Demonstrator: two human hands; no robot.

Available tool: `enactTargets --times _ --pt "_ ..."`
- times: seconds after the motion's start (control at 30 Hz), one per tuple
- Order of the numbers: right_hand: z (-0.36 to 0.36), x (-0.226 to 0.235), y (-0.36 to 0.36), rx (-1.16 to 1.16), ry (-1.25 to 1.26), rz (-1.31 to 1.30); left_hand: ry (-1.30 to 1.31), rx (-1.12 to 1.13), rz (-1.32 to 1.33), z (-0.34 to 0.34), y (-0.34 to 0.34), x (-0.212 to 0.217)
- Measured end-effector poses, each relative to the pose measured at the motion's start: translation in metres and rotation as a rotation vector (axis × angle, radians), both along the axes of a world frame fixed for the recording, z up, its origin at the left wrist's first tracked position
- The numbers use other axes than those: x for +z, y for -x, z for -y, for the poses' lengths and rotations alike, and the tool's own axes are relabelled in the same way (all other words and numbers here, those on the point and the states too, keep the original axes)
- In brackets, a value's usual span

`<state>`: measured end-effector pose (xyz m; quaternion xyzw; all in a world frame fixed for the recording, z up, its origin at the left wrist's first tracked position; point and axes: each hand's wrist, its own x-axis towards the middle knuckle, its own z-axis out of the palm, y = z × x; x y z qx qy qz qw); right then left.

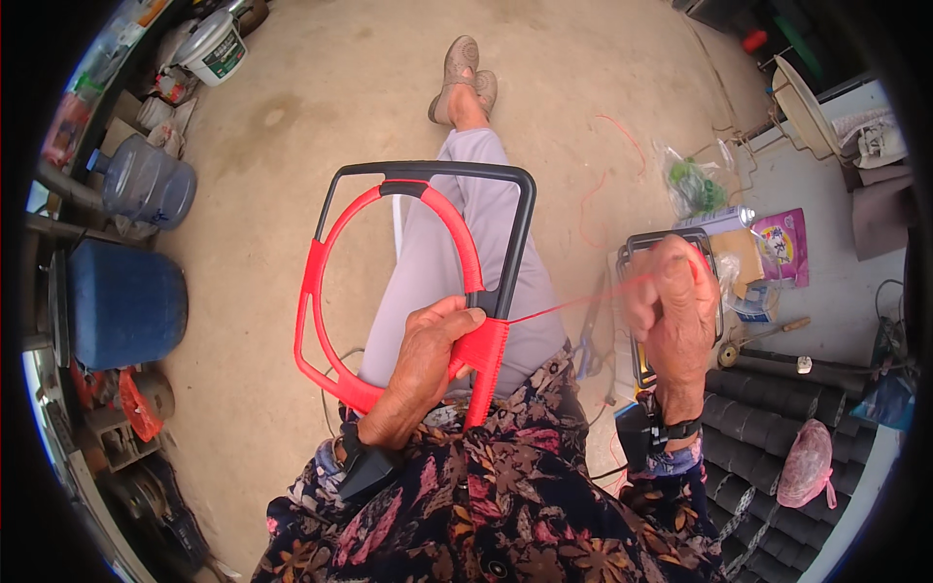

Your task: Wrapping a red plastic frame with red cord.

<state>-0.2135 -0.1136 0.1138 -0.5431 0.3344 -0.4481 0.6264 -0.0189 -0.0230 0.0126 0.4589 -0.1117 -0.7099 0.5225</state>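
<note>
Red-and-black frame [465,233]: one, over the lap, above one pair of lilac trousers [428,277]. Hands: two, well apart. Left hand [416,361]: clamped on the frame's near right corner, thumb laid where black meets red. Right hand [675,311]: out to the right of the frame, blurred, fingers curled in on one red strand [573,303], drawn taut from that corner. Black frame [717,291]: at least one, right of the first, partly under the right hand; exact number, cannot tell. Left of the frame: one white bucket [211,51], one water jug [151,185], one blue bin [126,303]. Beyond: two shoes [460,68]. Farther right: one purple packet [783,248], one pink bundle [809,464].

Appearance of the red-and-black frame: outer tube with rounded corners, black along far side and upper right, red toward near left; inner ring, mostly red with a black section at its far side; near right corner closely wrapped in red, edge ribbed.
</note>
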Motion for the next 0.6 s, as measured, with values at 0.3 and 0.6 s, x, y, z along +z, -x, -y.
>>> enactTargets --times 0.3,0.6 --pt "0.023 0.011 -0.088 0.413 -0.018 -0.185 -0.012 0.043 0.071 0.000 0.006 0.017" --pt "0.036 -0.025 -0.130 0.633 0.190 -0.371 0.054 0.026 0.126 -0.005 0.003 0.022"
